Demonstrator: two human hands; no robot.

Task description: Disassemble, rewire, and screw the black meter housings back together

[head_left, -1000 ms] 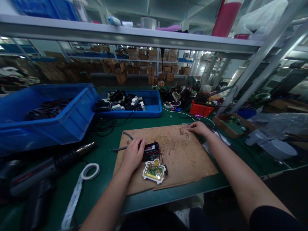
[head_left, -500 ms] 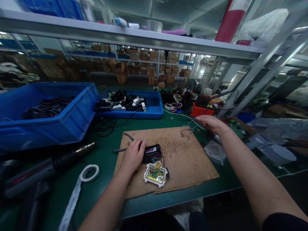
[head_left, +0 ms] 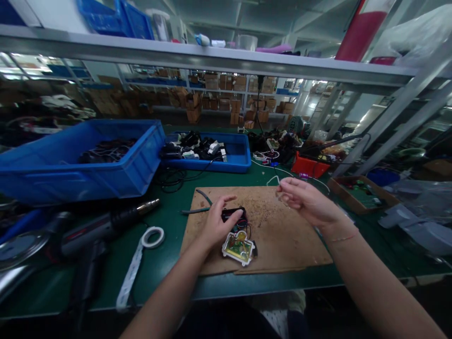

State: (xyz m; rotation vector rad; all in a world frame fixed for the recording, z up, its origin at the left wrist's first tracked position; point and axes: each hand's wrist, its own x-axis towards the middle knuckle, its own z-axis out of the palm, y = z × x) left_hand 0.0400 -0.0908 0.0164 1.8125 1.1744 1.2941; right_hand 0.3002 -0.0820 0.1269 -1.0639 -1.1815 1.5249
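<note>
My left hand (head_left: 219, 222) is over a small black case (head_left: 233, 214), thumb and fingers apart; whether it touches the case cannot be told. Thin wires run from the case to a white-framed circuit board (head_left: 239, 247) with yellow edging. Both lie on a brown cardboard sheet (head_left: 278, 240). Two dark cable ends (head_left: 193, 211) stick out to the left of my hand. Above the sheet's far right part, my right hand (head_left: 307, 200) has its fingers pinched together at a thin pale wire (head_left: 272, 179); the fingers hide part of it.
A heat gun (head_left: 102, 228) and a tape roll (head_left: 153, 237) lie at left. Behind stand a deep blue bin (head_left: 137, 174) and a shallow blue tray (head_left: 243, 162) of black and white parts. A red box (head_left: 309, 165) and a carton of circuit boards (head_left: 374, 207) are at right.
My right hand has come nearer and over the cardboard from the back right. The left hand's fingers have spread beside the black case. The camera view has turned slightly left.
</note>
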